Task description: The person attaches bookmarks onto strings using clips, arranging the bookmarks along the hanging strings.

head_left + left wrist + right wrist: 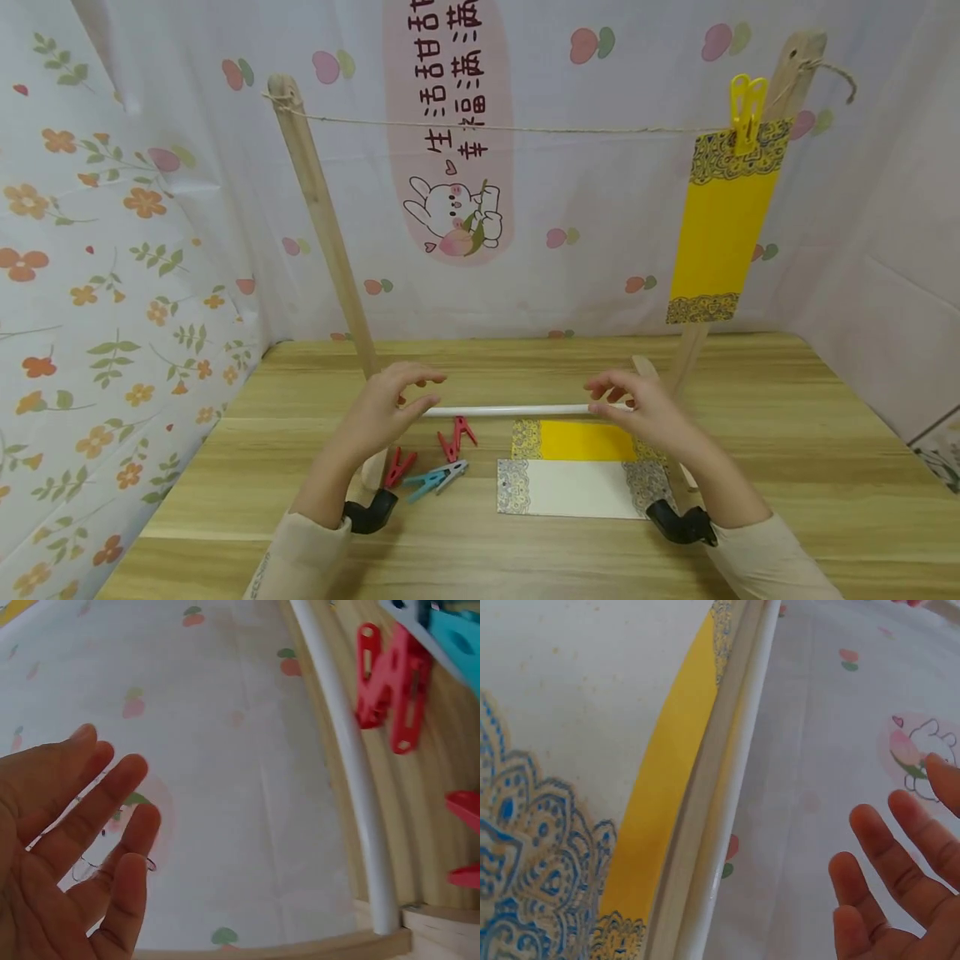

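My left hand (386,408) hovers by the left end of a white rod (510,410), fingers loosely bent and holding nothing. Near the rod's right end is my right hand (648,408), also with nothing in its relaxed fingers. Below it lie a yellow strip (585,440) and a white strip (577,487), both with patterned ends, the white one partly over the yellow. Red clothespins (401,468), a teal clothespin (426,482) and a grey clothespin (452,475) lie below my left hand. Another yellow strip (723,233) hangs from a string (487,127) under a yellow clothespin (747,112).
Two wooden posts hold up the string: the left post (322,208) and the right post (795,75), both leaning outward. The white rod spans low between them above the wooden table (480,558). Behind hangs a printed curtain (585,192) with a rabbit picture.
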`<action>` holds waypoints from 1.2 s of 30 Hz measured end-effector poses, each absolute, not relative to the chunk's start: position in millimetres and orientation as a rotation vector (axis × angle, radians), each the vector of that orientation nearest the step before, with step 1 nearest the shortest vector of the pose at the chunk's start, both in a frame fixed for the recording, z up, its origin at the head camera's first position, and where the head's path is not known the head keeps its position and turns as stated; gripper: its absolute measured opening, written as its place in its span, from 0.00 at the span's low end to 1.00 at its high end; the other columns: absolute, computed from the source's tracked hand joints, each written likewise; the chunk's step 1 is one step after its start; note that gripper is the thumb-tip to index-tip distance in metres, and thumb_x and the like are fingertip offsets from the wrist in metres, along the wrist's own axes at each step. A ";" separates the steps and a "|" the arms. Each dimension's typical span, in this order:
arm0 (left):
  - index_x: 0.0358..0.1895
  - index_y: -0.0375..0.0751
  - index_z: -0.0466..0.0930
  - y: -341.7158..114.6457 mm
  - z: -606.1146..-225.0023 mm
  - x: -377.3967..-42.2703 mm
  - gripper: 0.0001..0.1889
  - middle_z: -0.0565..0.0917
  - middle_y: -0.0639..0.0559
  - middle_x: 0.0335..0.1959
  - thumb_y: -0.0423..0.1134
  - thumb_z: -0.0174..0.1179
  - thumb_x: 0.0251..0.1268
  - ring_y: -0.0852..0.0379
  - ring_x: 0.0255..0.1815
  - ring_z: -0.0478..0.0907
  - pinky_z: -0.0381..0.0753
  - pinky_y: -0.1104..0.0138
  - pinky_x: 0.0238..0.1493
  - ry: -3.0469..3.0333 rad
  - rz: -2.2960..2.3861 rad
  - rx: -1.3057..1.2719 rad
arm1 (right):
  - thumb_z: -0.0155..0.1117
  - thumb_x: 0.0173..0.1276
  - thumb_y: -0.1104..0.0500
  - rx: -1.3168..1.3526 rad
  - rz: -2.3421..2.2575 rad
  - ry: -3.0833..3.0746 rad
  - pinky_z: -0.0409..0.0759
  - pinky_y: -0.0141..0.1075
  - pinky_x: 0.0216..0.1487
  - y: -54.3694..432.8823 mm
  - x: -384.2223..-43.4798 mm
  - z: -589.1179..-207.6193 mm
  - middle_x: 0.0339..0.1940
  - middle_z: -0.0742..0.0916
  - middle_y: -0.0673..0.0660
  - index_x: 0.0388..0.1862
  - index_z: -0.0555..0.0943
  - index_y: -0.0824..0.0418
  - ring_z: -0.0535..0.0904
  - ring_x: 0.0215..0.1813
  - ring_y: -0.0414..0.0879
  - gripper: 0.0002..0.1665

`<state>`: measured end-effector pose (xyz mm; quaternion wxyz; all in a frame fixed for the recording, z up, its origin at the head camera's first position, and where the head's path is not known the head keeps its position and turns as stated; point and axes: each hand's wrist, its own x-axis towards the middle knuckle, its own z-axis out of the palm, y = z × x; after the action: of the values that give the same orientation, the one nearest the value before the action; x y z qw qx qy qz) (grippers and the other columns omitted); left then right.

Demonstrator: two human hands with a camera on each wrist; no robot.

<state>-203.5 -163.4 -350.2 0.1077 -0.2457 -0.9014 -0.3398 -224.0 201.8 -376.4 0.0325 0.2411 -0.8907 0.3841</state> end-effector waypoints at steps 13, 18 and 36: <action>0.54 0.34 0.82 -177.4 -375.9 -209.8 0.14 0.85 0.42 0.52 0.31 0.60 0.69 0.44 0.48 0.81 0.83 0.54 0.50 -2.948 -1.003 -0.806 | 0.63 0.72 0.59 0.918 1.221 -2.886 0.78 0.34 0.46 209.6 -232.1 -393.5 0.47 0.86 0.61 0.52 0.81 0.68 0.78 0.46 0.46 0.16; 0.54 0.34 0.82 -178.9 -382.0 -214.1 0.13 0.85 0.42 0.52 0.32 0.61 0.68 0.47 0.47 0.81 0.82 0.61 0.46 -3.014 -1.023 -0.799 | 0.63 0.72 0.58 0.924 1.186 -2.943 0.80 0.38 0.48 213.0 -233.5 -398.0 0.48 0.87 0.60 0.53 0.81 0.68 0.80 0.49 0.50 0.17; 0.57 0.33 0.81 -175.9 -398.5 -224.0 0.17 0.85 0.43 0.50 0.28 0.62 0.65 0.48 0.52 0.80 0.80 0.52 0.56 -3.189 -0.980 -0.755 | 0.64 0.68 0.66 0.956 1.022 -3.082 0.78 0.56 0.59 215.5 -232.8 -402.5 0.56 0.84 0.67 0.56 0.81 0.70 0.79 0.60 0.63 0.18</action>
<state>-224.0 -175.9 -398.5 -0.1389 -0.2185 -0.9233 -0.2836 -232.8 215.5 -402.5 -0.1212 0.2804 -0.9038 0.2997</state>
